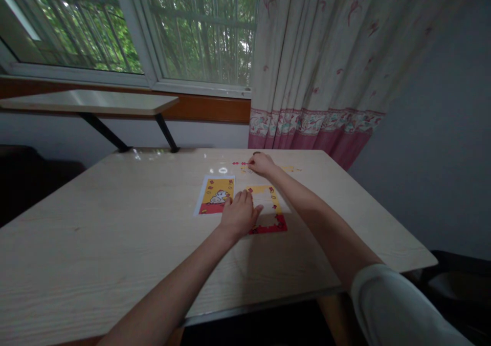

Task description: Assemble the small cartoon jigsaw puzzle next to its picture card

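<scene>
Mid-frame, the left hand (240, 214) lies flat, fingers together, on the puzzle frame (270, 228) beside a picture card (215, 194). Just above, the right hand (262, 164) curls over loose pieces (290, 169), grip unclear.

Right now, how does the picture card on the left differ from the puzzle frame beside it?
The picture card is filled in, showing a white cartoon animal; the puzzle frame is only a border round a pale middle. The card has a white margin; the frame has none. The left hand covers the frame's left side; the card shows almost whole. Both are yellow and red, flat on the table.
</scene>
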The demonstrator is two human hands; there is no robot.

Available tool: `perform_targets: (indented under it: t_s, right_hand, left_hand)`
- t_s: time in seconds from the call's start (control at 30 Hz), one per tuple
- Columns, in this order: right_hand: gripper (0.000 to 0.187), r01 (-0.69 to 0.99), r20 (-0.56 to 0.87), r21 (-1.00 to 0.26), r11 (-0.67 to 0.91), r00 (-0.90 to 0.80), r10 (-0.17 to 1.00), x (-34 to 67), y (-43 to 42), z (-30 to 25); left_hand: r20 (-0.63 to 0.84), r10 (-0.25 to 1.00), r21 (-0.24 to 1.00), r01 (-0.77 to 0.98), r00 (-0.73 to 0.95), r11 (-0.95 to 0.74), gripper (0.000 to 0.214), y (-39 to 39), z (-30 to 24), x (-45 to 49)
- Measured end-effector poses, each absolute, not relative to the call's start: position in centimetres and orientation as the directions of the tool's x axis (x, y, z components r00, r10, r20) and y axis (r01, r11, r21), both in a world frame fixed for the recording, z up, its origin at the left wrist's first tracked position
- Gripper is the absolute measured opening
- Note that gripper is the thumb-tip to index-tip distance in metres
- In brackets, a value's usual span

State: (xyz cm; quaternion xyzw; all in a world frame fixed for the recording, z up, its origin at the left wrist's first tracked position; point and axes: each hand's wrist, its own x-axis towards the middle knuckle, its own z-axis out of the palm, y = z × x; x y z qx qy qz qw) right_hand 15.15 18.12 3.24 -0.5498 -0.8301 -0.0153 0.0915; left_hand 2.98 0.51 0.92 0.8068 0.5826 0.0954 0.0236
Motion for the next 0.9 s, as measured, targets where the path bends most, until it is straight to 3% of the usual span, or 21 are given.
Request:
perform_targets:
  t_s: [0.37, 0.57, 0.67, 0.77, 0.9]
  right_hand:
    - [0.015, 0.922, 0.043, -0.145, 0.359, -0.357, 0.933, 14.2, 19.8, 3.5]
    - [0.016, 0.877, 0.125, -0.273, 0.395, -0.375, 0.919, 15.2, 18.3, 4.2]
    - [0.014, 0.813, 0.174, -0.378, 0.443, -0.408, 0.896, 17.0, 15.5, 4.1]
    - [0.015, 0.532, 0.227, -0.728, 0.433, -0.41, 0.884, 19.5, 11.4, 3.1]
    - [0.027, 0.258, 0.157, -0.929, 0.265, -0.375, 0.914, 21.8, 6.4, 1.4]
  left_hand:
    - [0.167, 0.942, 0.166, 0.933, 0.292, -0.319, 0.052, 0.6, 0.8, 3.2]
    - [0.244, 0.922, 0.286, 0.886, 0.3, -0.364, 0.033, 0.9, 1.7, 2.7]
    - [0.296, 0.919, 0.473, 0.795, 0.262, -0.379, 0.021, 1.5, 1.7, 2.6]
    - [0.265, 0.95, 0.7, 0.645, 0.164, -0.307, 0.019, 2.0, 1.3, 2.9]
    - [0.2, 0.975, 0.855, 0.468, 0.096, -0.222, 0.016, 2.5, 0.3, 3.8]
